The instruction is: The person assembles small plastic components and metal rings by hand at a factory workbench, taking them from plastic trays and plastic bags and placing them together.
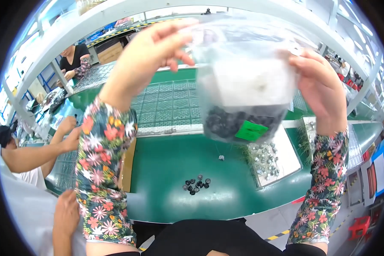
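A clear plastic bag (243, 115) hangs in front of me above the green worktable (158, 170). Small black parts lie in its bottom, with a white sheet above them and a green sticker low on its front. My right hand (322, 79) grips the bag's upper right edge between thumb and fingers. At the upper left edge, my left hand (155, 51) has its fingers spread; whether their tips touch the plastic is hard to tell through the blur. Below the bag, a loose cluster of small black round parts (196, 184) rests on the table, with a small metallic piece (221, 158) farther back.
A white tray (260, 182) with small metallic parts and thin wires stands right of the bag. Behind runs a line of clear gridded trays (166, 102). A cardboard piece (129, 166) stands at the left. Co-workers' hands (68, 128) are at the far left, beneath a white frame (128, 13).
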A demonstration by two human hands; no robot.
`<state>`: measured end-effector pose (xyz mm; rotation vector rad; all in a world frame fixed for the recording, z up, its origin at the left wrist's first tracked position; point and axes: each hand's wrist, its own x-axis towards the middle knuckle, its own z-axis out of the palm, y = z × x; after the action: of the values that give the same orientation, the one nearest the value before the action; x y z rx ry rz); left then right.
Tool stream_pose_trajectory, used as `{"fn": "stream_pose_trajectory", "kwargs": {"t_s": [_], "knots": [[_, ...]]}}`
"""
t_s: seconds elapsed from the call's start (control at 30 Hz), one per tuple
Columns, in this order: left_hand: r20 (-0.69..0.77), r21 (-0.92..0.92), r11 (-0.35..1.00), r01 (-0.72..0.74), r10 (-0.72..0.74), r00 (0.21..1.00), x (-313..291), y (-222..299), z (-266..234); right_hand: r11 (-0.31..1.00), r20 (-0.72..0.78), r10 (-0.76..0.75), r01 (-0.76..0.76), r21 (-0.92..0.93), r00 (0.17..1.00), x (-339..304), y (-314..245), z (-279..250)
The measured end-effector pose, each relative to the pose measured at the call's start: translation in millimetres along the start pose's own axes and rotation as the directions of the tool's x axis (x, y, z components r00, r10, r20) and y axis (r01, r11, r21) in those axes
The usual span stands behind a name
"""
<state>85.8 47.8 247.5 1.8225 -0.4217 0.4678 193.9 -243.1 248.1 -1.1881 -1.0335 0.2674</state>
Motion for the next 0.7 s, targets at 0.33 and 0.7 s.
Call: {"fn": "stream_pose_trajectory", "kwargs": {"t_s": [0.33,0.7], "knots": [[0.038,0.956,0.294,-0.006,-0.103,0.994,-106,-203,58,0.995,-0.271,-0.066,0.042,-0.095,0.96,-31,-31,-53],[-0.012,0.904,0.427,0.019,-0.02,1.0,-71,-201,79,0.992,-0.311,-0.044,0.005,-0.124,0.949,-31,-37,-122]]}}
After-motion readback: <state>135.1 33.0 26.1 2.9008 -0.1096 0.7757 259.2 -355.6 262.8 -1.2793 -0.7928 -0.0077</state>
